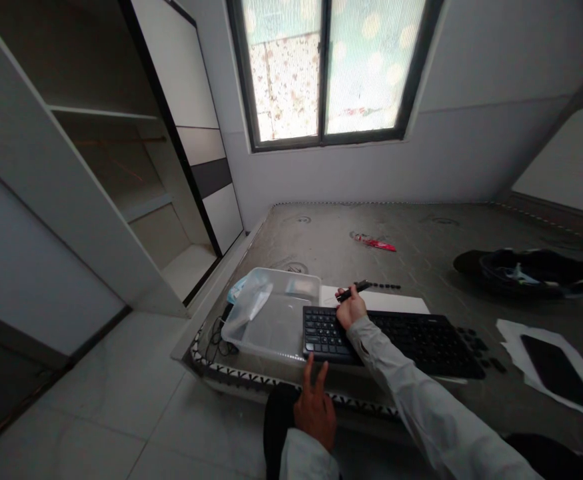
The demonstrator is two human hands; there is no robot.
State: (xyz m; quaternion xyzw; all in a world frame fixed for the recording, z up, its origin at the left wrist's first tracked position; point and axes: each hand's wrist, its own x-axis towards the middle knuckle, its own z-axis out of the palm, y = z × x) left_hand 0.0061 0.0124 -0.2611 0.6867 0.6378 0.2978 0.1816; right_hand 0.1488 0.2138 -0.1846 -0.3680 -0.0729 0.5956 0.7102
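Observation:
A black keyboard (421, 340) lies across the near edge of the mattress. Over its left half, my right hand (352, 309) is closed around a black, pen-shaped tool (355, 290). Its exact kind is too small to make out. Beneath and behind the keyboard shows a white sheet (406, 303). My left hand (317, 407) is in front of the keyboard's left corner with two fingers stretched out and nothing held. Loose black keycaps (476, 343) lie to the keyboard's right, and a short row of small black pieces (388, 286) sits behind it.
A clear plastic bin (271, 340) with a plastic bag in it stands left of the keyboard. Dark cables (216, 337) lie beside it. To the right are a phone (558, 370) on white paper and a dark cap (526, 273). A red packet (378, 244) lies farther back.

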